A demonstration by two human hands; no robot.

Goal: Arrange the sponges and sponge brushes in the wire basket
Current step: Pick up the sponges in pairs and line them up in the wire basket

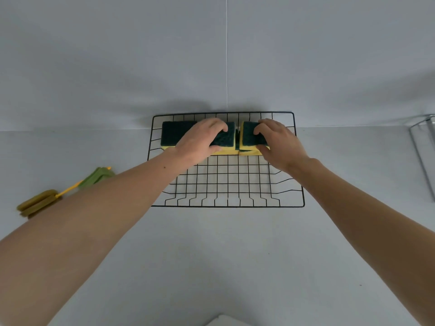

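Observation:
A black wire basket [235,184] sits on the grey counter against the wall. Along its far side lie yellow sponges with dark green scrub tops. One sponge [175,132] rests free at the far left. My left hand [200,143] grips the middle sponge [226,140], fingers curled over its top. My right hand [277,142] holds the right sponge [247,135] the same way. Each held sponge appears to rest on another yellow sponge below. Two sponge brushes [63,191] with yellow handles and olive-green heads lie on the counter left of the basket, partly hidden behind my left forearm.
The near half of the basket floor holds nothing. A metal rack [423,149] stands at the right edge of the view. A white object [226,321] shows at the bottom edge. The wall rises right behind the basket.

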